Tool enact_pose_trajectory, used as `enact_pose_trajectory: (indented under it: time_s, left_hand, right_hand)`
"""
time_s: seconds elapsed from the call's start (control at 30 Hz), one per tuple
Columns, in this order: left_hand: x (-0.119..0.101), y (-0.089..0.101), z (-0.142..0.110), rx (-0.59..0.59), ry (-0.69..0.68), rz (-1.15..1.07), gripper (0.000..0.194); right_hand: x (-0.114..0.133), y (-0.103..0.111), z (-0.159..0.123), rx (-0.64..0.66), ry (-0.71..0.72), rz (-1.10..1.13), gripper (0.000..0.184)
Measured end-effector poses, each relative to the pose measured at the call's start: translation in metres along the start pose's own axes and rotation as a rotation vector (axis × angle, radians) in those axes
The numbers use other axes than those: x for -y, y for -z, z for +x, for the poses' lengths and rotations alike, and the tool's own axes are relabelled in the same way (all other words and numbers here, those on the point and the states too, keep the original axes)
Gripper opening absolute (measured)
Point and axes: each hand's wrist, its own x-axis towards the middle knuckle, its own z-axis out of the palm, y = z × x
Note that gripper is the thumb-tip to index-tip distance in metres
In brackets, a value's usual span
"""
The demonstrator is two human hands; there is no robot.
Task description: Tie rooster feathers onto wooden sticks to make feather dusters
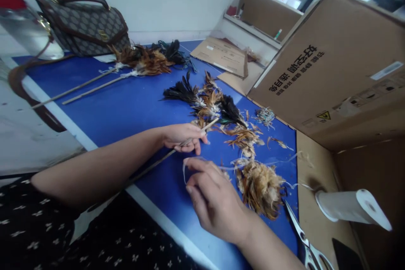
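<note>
My left hand is closed around a thin wooden stick that points toward a heap of dark and brown feathers on the blue table. My right hand hovers just below, fingers curled and pinching a pale white string. Right beside it lies a fluffy tan feather bundle, with looser brown feathers above it.
Two finished feather dusters lie at the back by a patterned handbag. A large cardboard box stands on the right. Scissors and a white string cone lie at the near right. A clear bottle stands far left.
</note>
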Motion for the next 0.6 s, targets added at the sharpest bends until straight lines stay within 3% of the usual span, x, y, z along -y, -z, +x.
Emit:
enact_pose_trajectory:
  time_s: [0.13, 0.4, 0.5, 0.6]
  left_hand:
    - [0.004, -0.008, -0.004, 0.169, 0.04, 0.056, 0.055]
    - [0.017, -0.023, -0.004, 0.283, 0.036, 0.064, 0.057]
    - [0.017, -0.024, -0.004, 0.273, 0.006, 0.076, 0.053]
    - [0.015, -0.024, -0.002, 0.258, -0.03, 0.035, 0.048]
  right_hand:
    - [-0.009, -0.019, -0.004, 0.051, -0.04, 0.005, 0.011]
    - [0.007, -0.036, 0.007, 0.073, -0.058, 0.01, 0.01]
    - [0.003, -0.016, 0.009, 0.076, -0.055, 0.052, 0.016]
    - [-0.034, 0.037, -0.004, -0.145, -0.262, -0.139, 0.018]
